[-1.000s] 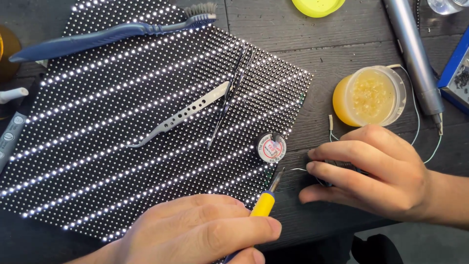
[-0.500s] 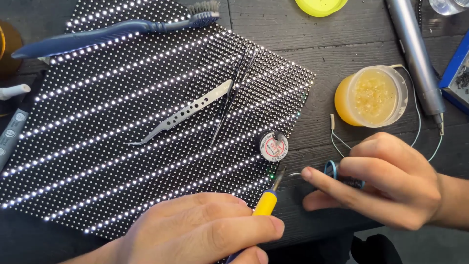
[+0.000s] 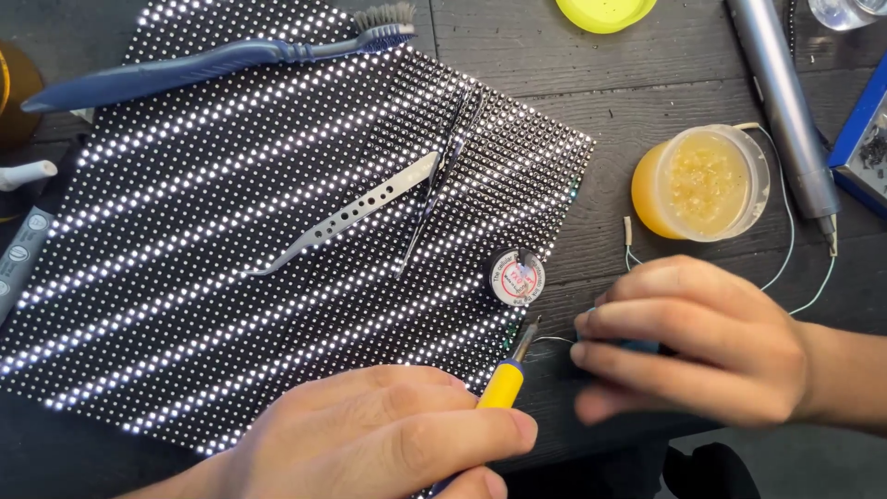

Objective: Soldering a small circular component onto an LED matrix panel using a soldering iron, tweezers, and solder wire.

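Note:
My left hand (image 3: 379, 439) grips a yellow-handled soldering iron (image 3: 506, 379), its tip pointing up toward the lower right corner of a black LED panel (image 3: 212, 277) lit in diagonal white stripes. My right hand (image 3: 693, 342) is closed around a small blue spool, mostly hidden, and a thin solder wire (image 3: 554, 339) runs from it to the iron's tip. A small round spool (image 3: 516, 277) with a white and red label sits on the panel just above the tip. Silver tweezers (image 3: 356, 212) and black tweezers (image 3: 443, 180) lie on the panel.
A yellow jar of flux (image 3: 702, 182) stands right of the panel, with thin wires (image 3: 785, 259) looping beside it. A blue toothbrush (image 3: 212, 65) lies across the panel's top. A silver pen-like tool (image 3: 783, 102), a yellow lid (image 3: 605, 11) and a blue box (image 3: 864, 139) sit at the back right.
My right hand has closed over the blue spool and shifted slightly left toward the iron's tip. My left hand and the iron have hardly moved.

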